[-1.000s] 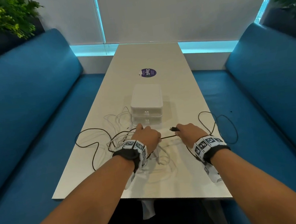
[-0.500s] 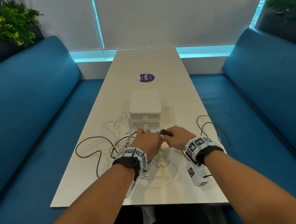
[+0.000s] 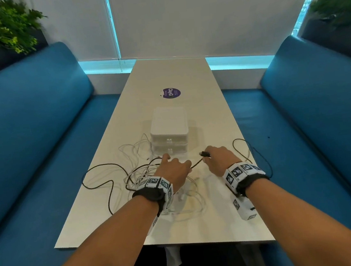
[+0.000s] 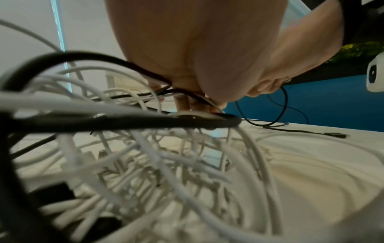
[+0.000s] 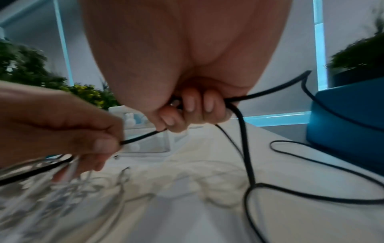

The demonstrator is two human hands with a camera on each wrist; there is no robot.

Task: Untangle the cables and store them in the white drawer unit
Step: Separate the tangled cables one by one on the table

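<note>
We are working early in the task, by our judgement: nothing is stored yet, and both drawers of the white drawer unit [image 3: 169,131] are sitting closed at the middle of the table [image 3: 232,223], just beyond our hands. We are gripping the black cable [image 3: 99,184] with both hands. Our right hand [image 3: 220,160] is curling its fingers [image 5: 190,103] round it near its plug [image 3: 204,154], which is poking out toward the left, and our left hand [image 3: 172,169] is pinching the same cable a little farther along, with a short taut stretch running between the two; in the left wrist view some white strands also seem to be passing under its fingers, though we cannot tell whether they are being held. The rest of the black cable is looping wide to the near left of the table and trailing off the right edge over the blue bench [image 3: 321,140]. The white cables [image 3: 138,155] are lying in a knotted heap under and left of our left hand, touching the unit's near left corner. Counting: we are seeing one drawer unit with two drawers, one black cable as far as we can follow it, and several white cables whose number we cannot tell, since they are too tangled. Still to do: freeing the black cable, separating the white ones, opening a drawer and putting them all in.
</note>
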